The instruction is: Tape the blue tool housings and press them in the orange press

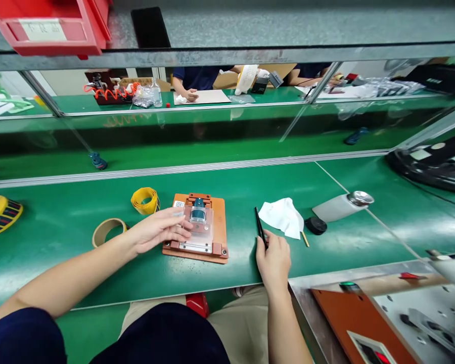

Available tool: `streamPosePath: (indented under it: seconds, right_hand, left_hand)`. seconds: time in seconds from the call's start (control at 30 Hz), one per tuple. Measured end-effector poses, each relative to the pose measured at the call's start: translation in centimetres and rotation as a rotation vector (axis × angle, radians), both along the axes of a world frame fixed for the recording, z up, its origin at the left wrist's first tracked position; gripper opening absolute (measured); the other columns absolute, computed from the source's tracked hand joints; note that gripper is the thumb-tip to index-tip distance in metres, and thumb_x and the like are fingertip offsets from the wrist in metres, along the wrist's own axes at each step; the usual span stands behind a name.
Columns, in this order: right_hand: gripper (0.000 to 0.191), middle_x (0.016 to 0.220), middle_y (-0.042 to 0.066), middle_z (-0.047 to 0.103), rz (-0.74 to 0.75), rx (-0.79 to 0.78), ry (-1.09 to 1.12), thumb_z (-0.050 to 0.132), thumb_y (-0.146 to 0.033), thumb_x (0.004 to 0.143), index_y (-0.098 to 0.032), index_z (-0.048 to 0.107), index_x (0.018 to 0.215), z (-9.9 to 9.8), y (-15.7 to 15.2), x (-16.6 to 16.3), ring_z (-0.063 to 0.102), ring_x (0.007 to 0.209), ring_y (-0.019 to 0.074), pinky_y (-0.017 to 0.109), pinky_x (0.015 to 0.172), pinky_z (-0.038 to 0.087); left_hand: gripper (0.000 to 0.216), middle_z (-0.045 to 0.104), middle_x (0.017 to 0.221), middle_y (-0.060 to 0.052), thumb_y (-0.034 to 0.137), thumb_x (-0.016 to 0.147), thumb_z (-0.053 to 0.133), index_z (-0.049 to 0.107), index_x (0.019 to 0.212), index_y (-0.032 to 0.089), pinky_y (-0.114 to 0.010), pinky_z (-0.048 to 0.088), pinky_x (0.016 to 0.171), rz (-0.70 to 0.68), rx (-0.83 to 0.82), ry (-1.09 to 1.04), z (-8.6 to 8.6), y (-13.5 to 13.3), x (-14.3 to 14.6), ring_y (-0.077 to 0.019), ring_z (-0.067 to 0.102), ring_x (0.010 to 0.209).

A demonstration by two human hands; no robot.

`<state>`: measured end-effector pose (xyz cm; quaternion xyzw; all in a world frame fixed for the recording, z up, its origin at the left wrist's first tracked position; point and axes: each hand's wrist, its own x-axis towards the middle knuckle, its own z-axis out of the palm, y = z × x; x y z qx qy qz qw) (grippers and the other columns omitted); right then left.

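One QR-labelled fixture [220, 222], left fingers [176, 221] spread over it, empty, right fingers [271, 239] gripping black tool [260, 223], bin [81, 30] marked 不良品

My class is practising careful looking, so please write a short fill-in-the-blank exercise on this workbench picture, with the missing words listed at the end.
1. The person's right hand holds a thin stick coloured ____.
2. The person's hand nearer the fixture is the ____ one.
3. In the picture, the white cloth lies to the ____ of the fixture.
4. The bin on the shelf is coloured ____.

Missing words: black; left; right; red.
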<state>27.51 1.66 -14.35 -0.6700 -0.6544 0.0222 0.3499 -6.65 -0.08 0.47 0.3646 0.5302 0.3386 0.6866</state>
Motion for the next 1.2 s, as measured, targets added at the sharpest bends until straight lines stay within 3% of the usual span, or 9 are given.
streamPosePath:
  seconds: [0.13, 0.23, 0.33, 0.43, 0.6, 0.7, 0.8, 1.0, 1.2]
  right_hand:
    - [0.038, 0.091, 0.014, 0.060, 0.003, 0.001, 0.062, 0.044, -0.039, 0.095, -0.014, 0.067, 0.112, 0.0, -0.1, 0.1, 0.056, 0.089, 0.0308, 0.046, 0.082, 0.047]
    - [0.040, 0.090, 0.012, 0.060, 0.005, 0.012, 0.149, 0.045, -0.041, 0.095, -0.014, 0.068, 0.113, 0.5, -0.4, -0.1, 0.058, 0.086, 0.0281, 0.045, 0.082, 0.048]
    - [0.040, 0.091, 0.009, 0.061, 0.001, 0.044, 0.329, 0.053, -0.045, 0.093, -0.016, 0.070, 0.114, 1.7, -0.7, -0.3, 0.057, 0.080, 0.0232, 0.044, 0.084, 0.049]
    - [0.044, 0.091, 0.005, 0.062, -0.041, 0.050, 0.747, 0.070, -0.050, 0.084, -0.019, 0.070, 0.115, 3.6, -0.8, -0.4, 0.057, 0.078, 0.0193, 0.042, 0.083, 0.051]
    - [0.039, 0.086, 0.000, 0.061, 0.232, -0.053, 1.443, 0.080, -0.053, 0.076, -0.027, 0.072, 0.103, 7.6, 0.5, -2.0, 0.060, 0.078, 0.0153, 0.038, 0.082, 0.055]
    - [0.033, 0.084, 0.001, 0.064, 0.371, -0.097, 1.431, 0.080, -0.055, 0.077, -0.027, 0.072, 0.093, 9.5, 1.8, -5.3, 0.062, 0.073, 0.0163, 0.038, 0.075, 0.058]
    - [0.036, 0.082, 0.004, 0.068, 0.508, -0.263, 1.311, 0.076, -0.058, 0.080, -0.025, 0.072, 0.095, 11.2, 2.8, -10.0, 0.064, 0.069, 0.0178, 0.038, 0.068, 0.059]
    - [0.040, 0.088, 0.005, 0.075, 0.769, -0.567, 1.284, 0.088, -0.047, 0.071, -0.021, 0.072, 0.097, 14.2, 5.1, -18.9, 0.073, 0.077, 0.0193, 0.038, 0.079, 0.063]
    - [0.046, 0.081, 0.001, 0.074, 0.865, -0.636, 1.239, 0.091, -0.049, 0.065, -0.019, 0.067, 0.091, 14.9, 6.9, -22.5, 0.073, 0.075, 0.0161, 0.032, 0.076, 0.062]
  left_hand:
    - [0.044, 0.068, 0.107, -0.013, 0.051, 0.088, 0.066, 0.071, 0.119, 0.021, -0.044, 0.049, 0.097, -0.046, 0.540, 0.884, -0.1, 1.7, -4.7, -0.0304, 0.063, 0.101]
    - [0.036, 0.070, 0.107, -0.013, 0.051, 0.084, 0.067, 0.077, 0.103, 0.022, -0.044, 0.043, 0.101, -0.109, 0.583, 1.172, -0.7, 3.9, -7.0, -0.0344, 0.061, 0.107]
    - [0.027, 0.073, 0.085, -0.011, 0.048, 0.074, 0.076, 0.076, 0.081, 0.022, -0.037, 0.047, 0.086, -0.105, 0.505, 1.136, -1.5, 5.4, -7.8, -0.0315, 0.065, 0.087]
    - [0.022, 0.070, 0.072, -0.007, 0.043, 0.069, 0.078, 0.074, 0.075, 0.022, -0.033, 0.048, 0.075, -0.008, 0.475, 1.074, -1.6, 5.4, -8.5, -0.0278, 0.067, 0.076]
    - [0.061, 0.077, 0.091, -0.008, 0.053, 0.074, 0.078, 0.067, 0.124, 0.019, -0.033, 0.056, 0.075, 0.238, 0.407, 0.666, -1.3, 2.2, -9.7, -0.0278, 0.073, 0.089]
    - [0.067, 0.078, 0.099, -0.011, 0.051, 0.064, 0.090, 0.070, 0.117, 0.017, -0.035, 0.059, 0.080, 0.411, 0.363, 0.373, -1.8, 0.3, -9.5, -0.0286, 0.074, 0.093]
    - [0.057, 0.077, 0.095, -0.011, 0.051, 0.062, 0.092, 0.074, 0.104, 0.015, -0.032, 0.059, 0.080, 0.492, 0.401, 0.361, -2.5, -0.8, -8.9, -0.0258, 0.073, 0.089]
    - [0.048, 0.075, 0.079, -0.006, 0.052, 0.063, 0.091, 0.073, 0.089, 0.016, -0.028, 0.054, 0.066, 0.615, 0.426, 0.340, -3.2, -2.2, -8.2, -0.0211, 0.070, 0.073]
    - [0.044, 0.074, 0.080, -0.005, 0.051, 0.068, 0.089, 0.073, 0.091, 0.017, -0.028, 0.054, 0.068, 0.601, 0.448, 0.347, -3.2, -3.1, -8.1, -0.0199, 0.068, 0.072]
